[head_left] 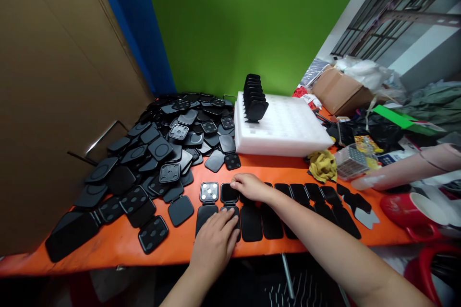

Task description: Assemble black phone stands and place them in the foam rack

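A row of black hinged two-panel plates lies unfolded along the table's front. The leftmost shows white round dots on its square upper panel [209,192]; the neighbouring upper panel [229,194] is plain black. My left hand [215,237] rests with fingers stretched out over the lower panels of these two plates. My right hand [250,187] is closed, its fingertips at the upper right corner of the plain black panel; anything between them is hidden. My right forearm crosses over the plates on the right, hiding parts of them.
A heap of black plates [158,148] covers the left of the orange table [180,252]. Behind my hands, a white foam block [288,127] holds several upright black plates [256,100]. To the right are a yellow cloth [323,166], a clear box [351,160] and a red mug [410,213].
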A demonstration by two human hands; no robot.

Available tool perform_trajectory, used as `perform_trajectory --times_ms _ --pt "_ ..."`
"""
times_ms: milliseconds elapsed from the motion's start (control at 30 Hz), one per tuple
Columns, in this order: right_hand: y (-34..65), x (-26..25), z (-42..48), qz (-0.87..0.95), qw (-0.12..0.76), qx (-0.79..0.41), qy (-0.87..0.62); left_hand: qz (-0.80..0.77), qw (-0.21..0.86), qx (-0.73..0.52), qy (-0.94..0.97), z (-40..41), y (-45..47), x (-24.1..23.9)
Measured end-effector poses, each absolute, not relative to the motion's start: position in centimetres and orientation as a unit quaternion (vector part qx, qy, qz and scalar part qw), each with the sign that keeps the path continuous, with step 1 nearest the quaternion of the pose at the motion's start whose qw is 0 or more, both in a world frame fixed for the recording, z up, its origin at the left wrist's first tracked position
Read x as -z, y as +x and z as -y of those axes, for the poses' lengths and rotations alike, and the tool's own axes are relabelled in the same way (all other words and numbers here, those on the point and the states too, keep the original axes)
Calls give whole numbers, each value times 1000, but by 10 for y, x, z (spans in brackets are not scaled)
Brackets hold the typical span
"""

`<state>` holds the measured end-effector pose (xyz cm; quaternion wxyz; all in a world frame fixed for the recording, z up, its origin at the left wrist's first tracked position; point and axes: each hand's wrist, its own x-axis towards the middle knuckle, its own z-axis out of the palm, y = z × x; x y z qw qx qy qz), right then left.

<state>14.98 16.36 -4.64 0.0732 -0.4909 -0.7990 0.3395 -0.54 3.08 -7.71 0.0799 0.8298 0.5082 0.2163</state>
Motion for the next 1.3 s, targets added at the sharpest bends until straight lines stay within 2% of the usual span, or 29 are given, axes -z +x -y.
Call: perform_trajectory --times_ms 567,733,833,967,1167,1300 --pt "144 50 -146 819 74 -207 -530 -514 98 -224 822 -32 -4 81" --pt "148 54 -133 813 133 -182 -536 -510 98 -216 827 -31 -5 81" --pt "159 53 -120 838 160 -185 -487 -512 99 -212 827 -32 -5 79" --pt "169 53 -101 883 122 -167 -421 -512 97 -209 827 -36 -3 76" --pt "149 48 -96 888 64 -128 -437 -472 57 -205 855 -40 -6 82" --pt "163 41 -94 882 98 -130 -442 -440 9 -191 877 -44 -10 90"
